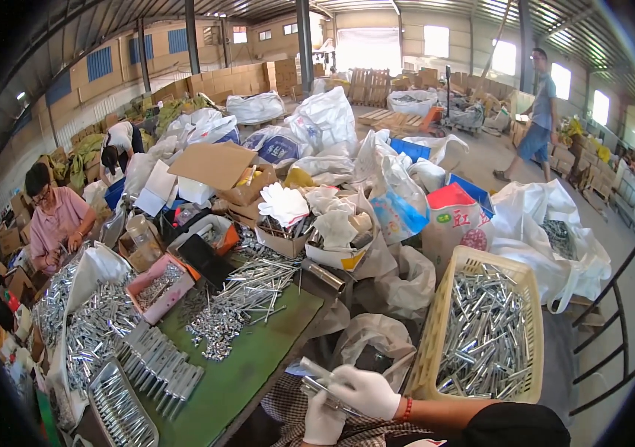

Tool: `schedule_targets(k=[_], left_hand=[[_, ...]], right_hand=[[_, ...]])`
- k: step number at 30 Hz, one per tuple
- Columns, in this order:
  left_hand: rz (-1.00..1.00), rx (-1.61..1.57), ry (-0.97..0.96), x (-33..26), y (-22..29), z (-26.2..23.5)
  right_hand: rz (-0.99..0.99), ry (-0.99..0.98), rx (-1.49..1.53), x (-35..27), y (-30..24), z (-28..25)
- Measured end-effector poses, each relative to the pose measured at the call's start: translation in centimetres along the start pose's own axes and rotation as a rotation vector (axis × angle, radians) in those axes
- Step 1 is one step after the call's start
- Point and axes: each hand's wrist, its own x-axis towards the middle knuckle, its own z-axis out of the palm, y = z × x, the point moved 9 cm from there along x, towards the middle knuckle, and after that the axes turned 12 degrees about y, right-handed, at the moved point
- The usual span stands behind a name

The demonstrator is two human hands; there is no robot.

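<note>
Both gloved hands, left hand [323, 422] and right hand [366, 390], pinch one clear packet of metal parts [316, 376] between them, near the yellow basket [436, 328].

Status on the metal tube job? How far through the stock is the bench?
Done, by the look of it: a row of tubes laid side by side on the green table, and a filled yellow basket. In hand: both gloved hands, left and right, grip one metal piece. Left: a loose heap of rods and small parts still unsorted, plus open sacks of tubes.
</note>
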Motion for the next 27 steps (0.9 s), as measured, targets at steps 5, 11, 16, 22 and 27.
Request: schedule_targets(k=[5, 11, 16, 22, 27], left_hand=[[-0.052, -0.037, 0.185, 1.2, -1.1, -2.3], [-0.092, -0.091, 0.142, -0.5, -0.5, -1.1], [-0.233, -0.298, -0.426, -0.2, -1.0, 0.8], [-0.246, -0.292, -0.022, 1.1, -2.0, -2.9], [-0.257, -0.18, -0.016, 0.7, -2.2, -2.2]], right_hand=[[-0.162, -0.233, -0.198, -1.7, -1.0, 1.3], [-0.543, 0.029, -0.16, 0.6, -6.3, -2.1], [-0.996, -0.413, -0.151, -5.2, -7.2, 1.2], [-0.639, 0.071, -0.505, 0.9, 1.1, -11.2], [0.033, 0.178, -1.026, 0.6, 17.2, -22.9]])
